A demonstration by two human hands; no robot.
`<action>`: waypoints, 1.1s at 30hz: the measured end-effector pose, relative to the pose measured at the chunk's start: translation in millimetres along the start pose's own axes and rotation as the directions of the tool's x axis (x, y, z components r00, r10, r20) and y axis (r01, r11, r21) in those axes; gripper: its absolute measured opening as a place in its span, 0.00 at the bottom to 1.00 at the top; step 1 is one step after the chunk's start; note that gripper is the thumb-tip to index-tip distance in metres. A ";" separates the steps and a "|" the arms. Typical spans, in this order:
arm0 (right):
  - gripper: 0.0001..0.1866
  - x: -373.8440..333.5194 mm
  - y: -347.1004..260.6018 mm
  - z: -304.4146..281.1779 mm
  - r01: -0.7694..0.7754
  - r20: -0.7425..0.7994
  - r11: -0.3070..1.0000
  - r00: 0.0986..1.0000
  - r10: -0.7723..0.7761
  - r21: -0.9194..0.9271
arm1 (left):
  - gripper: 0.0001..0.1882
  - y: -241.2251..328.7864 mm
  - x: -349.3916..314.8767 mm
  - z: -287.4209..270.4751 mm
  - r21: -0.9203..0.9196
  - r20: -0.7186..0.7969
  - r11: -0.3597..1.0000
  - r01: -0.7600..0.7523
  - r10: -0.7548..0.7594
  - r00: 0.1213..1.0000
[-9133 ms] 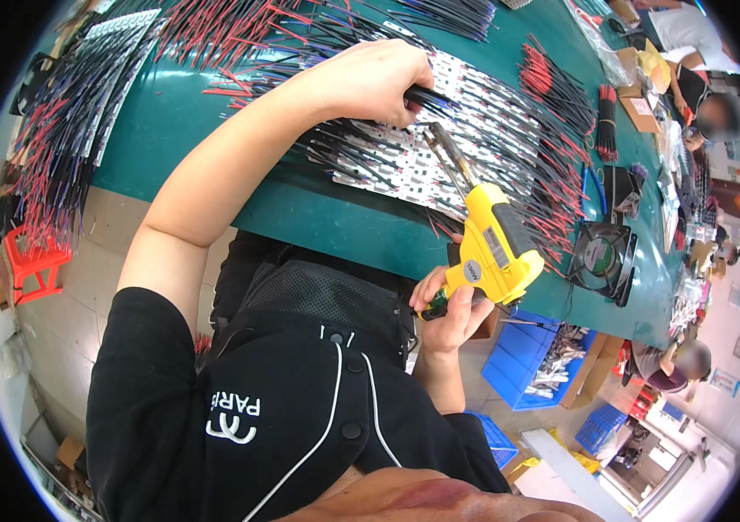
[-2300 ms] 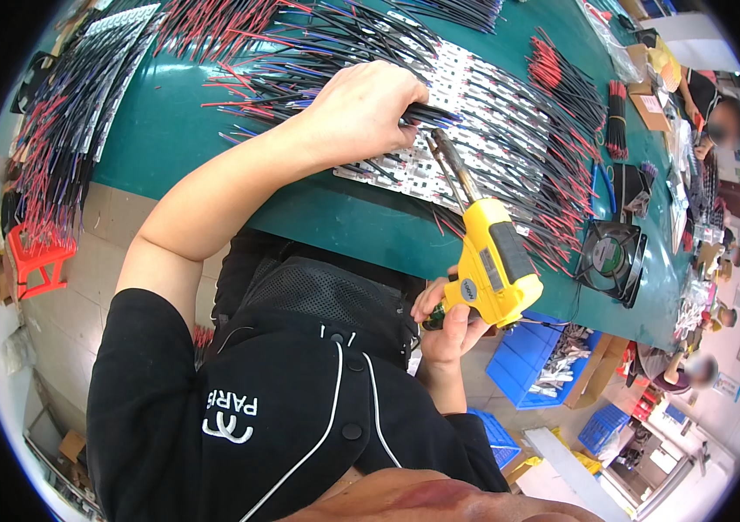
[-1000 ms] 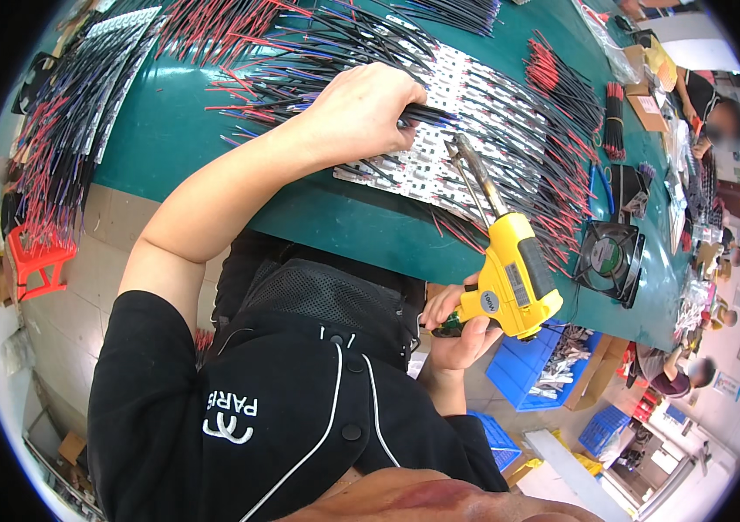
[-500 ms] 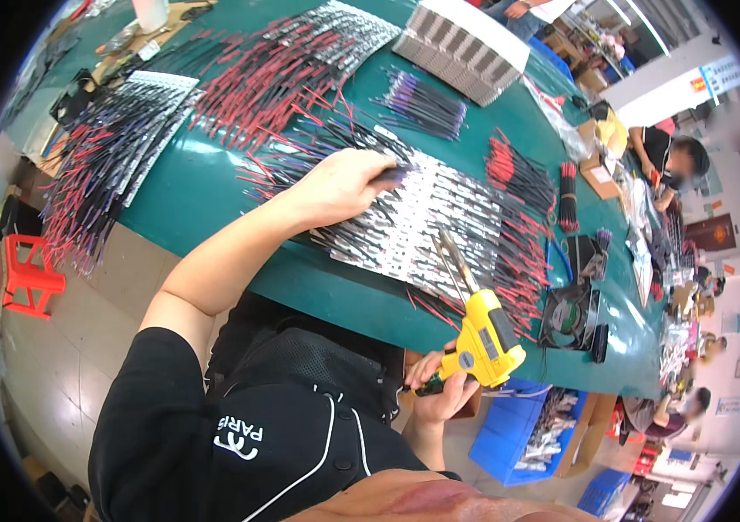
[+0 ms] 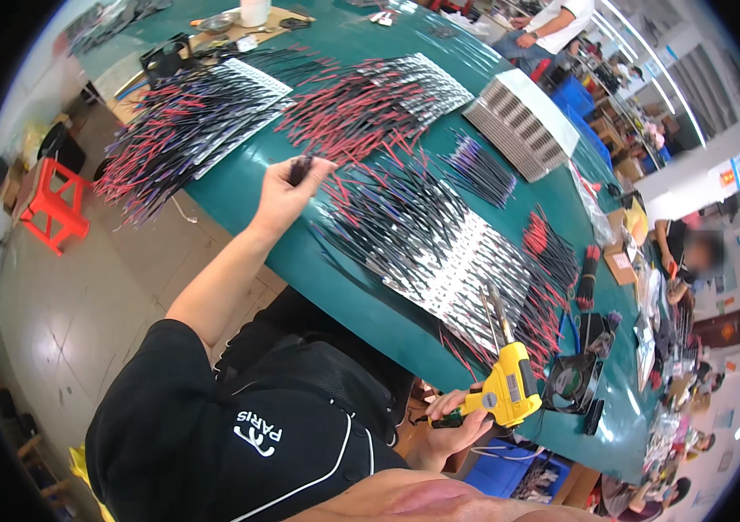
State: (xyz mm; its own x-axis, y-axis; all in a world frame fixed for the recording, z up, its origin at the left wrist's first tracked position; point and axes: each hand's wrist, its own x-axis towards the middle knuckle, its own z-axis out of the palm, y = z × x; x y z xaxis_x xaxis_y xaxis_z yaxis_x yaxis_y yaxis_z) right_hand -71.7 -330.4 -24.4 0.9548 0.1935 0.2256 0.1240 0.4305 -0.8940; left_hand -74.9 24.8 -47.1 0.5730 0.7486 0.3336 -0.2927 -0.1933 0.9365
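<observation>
Wired white panel (image 5: 461,252) on counter (image 5: 335,296), near-right of our left fingers (image 5: 324,164) | those pinch dark wire bundle (image 5: 301,169) | our right fingers (image 5: 448,404) grip yellow soldering gun (image 5: 510,385), long axis pointing far

Yellow-and-black soldering gun (image 5: 507,391), red, purple and black wires (image 5: 409,204), white dark-patterned boards (image 5: 447,277), green tabletop (image 5: 339,283), red stool (image 5: 50,207)

In the right hand (image 5: 450,437), the soldering gun (image 5: 509,396) is smooth plastic with a metal tip (image 5: 501,317); beyond, the desk (image 5: 344,291) looks glossy; leftward, the shirt (image 5: 178,418) is matt cloth.
</observation>
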 end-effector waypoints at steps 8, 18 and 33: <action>0.24 -3.4 -0.4 10.8 0.006 -0.018 0.999 1.000 -0.007 -0.037 | 0.08 1.5 1.7 -4.0 -0.036 0.033 0.999 -0.026 0.028 0.999; 0.29 -3.9 1.6 -4.7 -0.022 0.012 0.996 1.000 0.024 -0.087 | 0.11 -17.5 8.6 -12.2 -0.198 0.050 0.968 -0.156 0.169 0.984; 0.33 2.9 3.8 -6.3 -0.076 0.025 0.997 0.997 0.076 0.001 | 0.07 64.0 -13.1 59.4 -0.015 0.416 1.000 -0.028 0.032 0.909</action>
State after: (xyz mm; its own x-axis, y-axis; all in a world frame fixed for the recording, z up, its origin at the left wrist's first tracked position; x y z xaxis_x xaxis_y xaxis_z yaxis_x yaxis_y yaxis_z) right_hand -66.7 -333.7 -29.6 0.9544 0.2475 0.1666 0.0508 0.4154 -0.9082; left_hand -55.6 -35.1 14.9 0.8298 0.4108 0.3778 -0.3198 -0.2048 0.9251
